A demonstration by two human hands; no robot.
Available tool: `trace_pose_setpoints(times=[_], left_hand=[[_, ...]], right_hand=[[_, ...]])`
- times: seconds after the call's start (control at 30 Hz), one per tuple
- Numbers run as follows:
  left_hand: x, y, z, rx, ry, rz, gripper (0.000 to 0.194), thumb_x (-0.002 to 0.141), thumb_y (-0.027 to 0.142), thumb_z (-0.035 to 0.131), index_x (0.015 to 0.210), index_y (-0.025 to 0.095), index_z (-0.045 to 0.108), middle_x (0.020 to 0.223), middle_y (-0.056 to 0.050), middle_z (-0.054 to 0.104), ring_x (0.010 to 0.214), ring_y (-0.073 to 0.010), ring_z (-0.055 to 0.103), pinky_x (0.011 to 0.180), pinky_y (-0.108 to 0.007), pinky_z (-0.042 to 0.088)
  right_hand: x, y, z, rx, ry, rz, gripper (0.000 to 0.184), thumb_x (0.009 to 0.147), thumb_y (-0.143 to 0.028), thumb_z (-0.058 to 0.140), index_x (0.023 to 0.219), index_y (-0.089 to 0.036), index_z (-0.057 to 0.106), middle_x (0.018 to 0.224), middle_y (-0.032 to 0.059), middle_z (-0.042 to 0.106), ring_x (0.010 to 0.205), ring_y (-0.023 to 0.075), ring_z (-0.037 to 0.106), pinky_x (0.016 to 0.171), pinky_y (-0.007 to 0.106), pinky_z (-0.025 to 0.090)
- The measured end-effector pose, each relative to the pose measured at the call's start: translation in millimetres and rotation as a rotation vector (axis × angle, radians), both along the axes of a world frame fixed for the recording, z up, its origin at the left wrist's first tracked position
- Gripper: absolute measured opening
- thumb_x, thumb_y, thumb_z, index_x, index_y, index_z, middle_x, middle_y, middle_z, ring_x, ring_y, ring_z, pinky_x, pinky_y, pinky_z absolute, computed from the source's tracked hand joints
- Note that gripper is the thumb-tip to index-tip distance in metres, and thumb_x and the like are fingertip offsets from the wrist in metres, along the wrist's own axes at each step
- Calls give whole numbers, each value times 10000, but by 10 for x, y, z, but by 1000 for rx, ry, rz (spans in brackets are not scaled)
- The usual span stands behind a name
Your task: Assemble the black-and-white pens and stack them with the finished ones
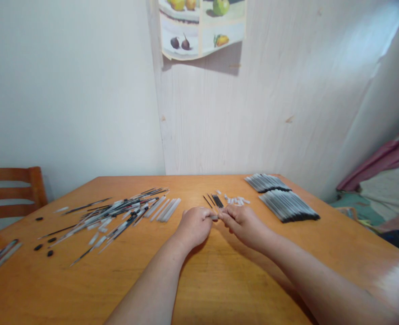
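Observation:
My left hand (195, 226) is closed, its thumb and fingers around a whitish translucent pen barrel (214, 217) whose end shows at the fingertips. My right hand (240, 220) meets it from the right, fingers pinched at that end. What the right fingers hold is too small to tell. Just beyond the hands lie several thin dark pen refills (217, 201) side by side. Small whitish translucent pieces (237, 201) are scattered behind my right hand. To the left of my left hand, several pale pen barrels (168, 210) lie in a row.
A loose heap of pen parts (118, 212) spreads over the left of the wooden table (206, 289), with small black pieces (50, 253) beside it. Two neat rows of pens with black ends (289, 206) lie at the right. A wooden chair (35, 185) stands at the left.

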State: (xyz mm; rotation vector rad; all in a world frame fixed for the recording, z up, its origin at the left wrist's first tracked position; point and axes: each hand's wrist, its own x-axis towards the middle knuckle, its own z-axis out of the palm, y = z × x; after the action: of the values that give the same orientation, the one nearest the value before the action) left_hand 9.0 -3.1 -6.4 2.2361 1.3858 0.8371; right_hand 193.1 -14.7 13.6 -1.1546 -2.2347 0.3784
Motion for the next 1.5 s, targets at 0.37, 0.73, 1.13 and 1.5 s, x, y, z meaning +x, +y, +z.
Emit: trace_pose_setpoints(times=[0.37,0.73,1.13,1.5], left_hand=[[-7,-4,29,-7,2,19,324,799,182,449,888,207,759,929,-45,746,884,-191,642,792,-266,449],[-6,-14,35,21,20,33,336,796,179,437,896,217,755,925,-32,747,895,-186,643,792,-266,456],[-9,10,-8,23,0,21,333,783,177,434,877,211,751,906,-40,746,878,-186,646,765,-264,456],[-4,2,7,29,12,21,332,783,181,433,866,215,753,889,-36,746,851,-183,645,751,-265,453]], right_hand=[[21,-2,-56,24,35,12,146,906,-245,470,785,-184,525,723,13,563,674,142,504,611,255,336],[20,41,-109,37,43,-10,222,943,-343,446,804,-186,517,731,19,577,676,146,514,615,261,342],[-2,40,-77,35,68,5,251,941,-361,445,777,-185,518,707,9,564,669,142,509,598,259,333],[3,31,-89,-13,70,24,268,943,-355,434,755,-184,519,676,-1,546,643,138,503,594,260,339]])
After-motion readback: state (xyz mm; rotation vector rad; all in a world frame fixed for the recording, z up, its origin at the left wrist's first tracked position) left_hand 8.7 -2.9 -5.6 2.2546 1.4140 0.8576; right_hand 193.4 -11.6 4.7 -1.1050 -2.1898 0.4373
